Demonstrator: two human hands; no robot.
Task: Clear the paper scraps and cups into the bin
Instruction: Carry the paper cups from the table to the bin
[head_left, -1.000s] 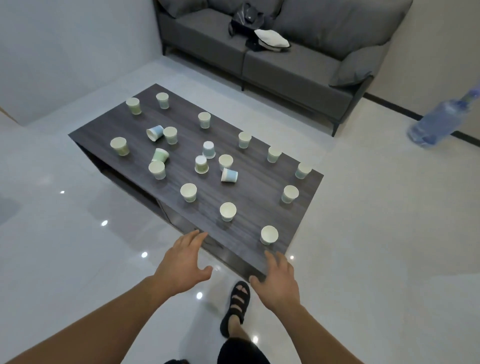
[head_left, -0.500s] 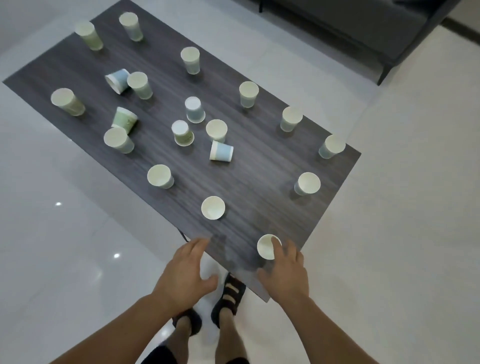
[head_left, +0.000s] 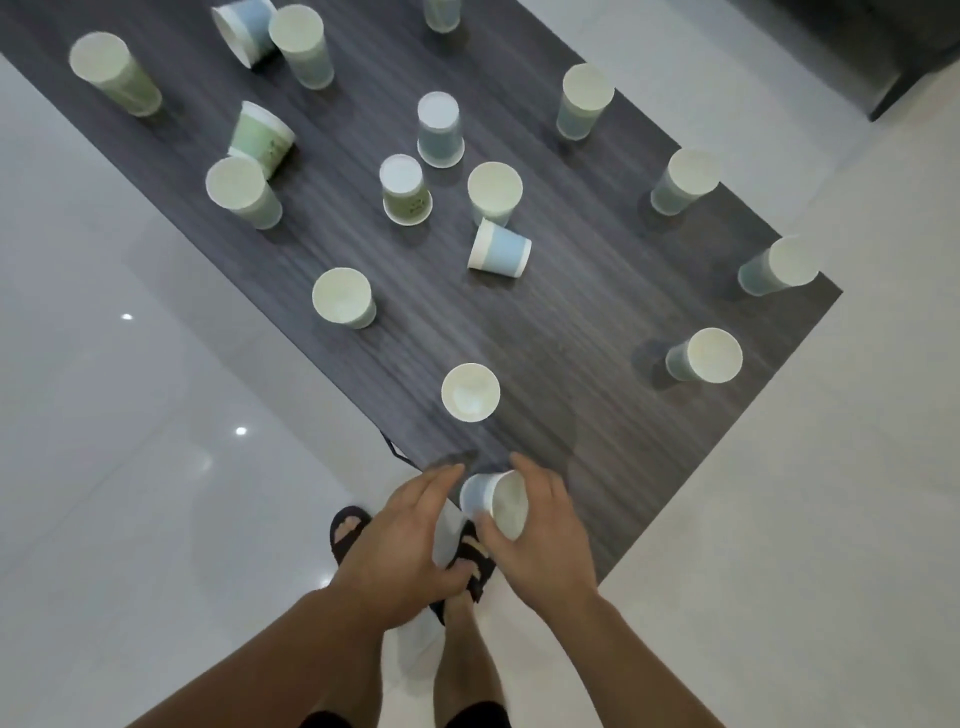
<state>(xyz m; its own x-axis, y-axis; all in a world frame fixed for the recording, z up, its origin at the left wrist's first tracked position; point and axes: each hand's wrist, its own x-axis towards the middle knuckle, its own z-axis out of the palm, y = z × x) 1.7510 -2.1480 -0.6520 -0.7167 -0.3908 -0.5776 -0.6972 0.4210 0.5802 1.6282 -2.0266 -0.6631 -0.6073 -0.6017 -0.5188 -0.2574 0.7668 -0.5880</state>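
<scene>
the dark wood-grain counter (head_left: 597, 322) is lying matte and flat over glossy pale floor tiles (head_left: 130, 467), carrying the scattered paper cups, most standing upright like the nearest cup (head_left: 470, 392), a few tipped over like the blue cup (head_left: 500, 248); no bin or paper scraps are showing. the right hand (head_left: 540, 540) is wrapping its fingers around the held cup (head_left: 496, 501), tilted at the near counter edge, while the left hand (head_left: 400, 535) is hovering loosely spread beside it, holding nothing. judging by the thin tapered walls, these cups are likely handling as feather-light and easily crushed, so a gentle pinch around the stiffer rolled rim, or nesting them, seems best.
</scene>
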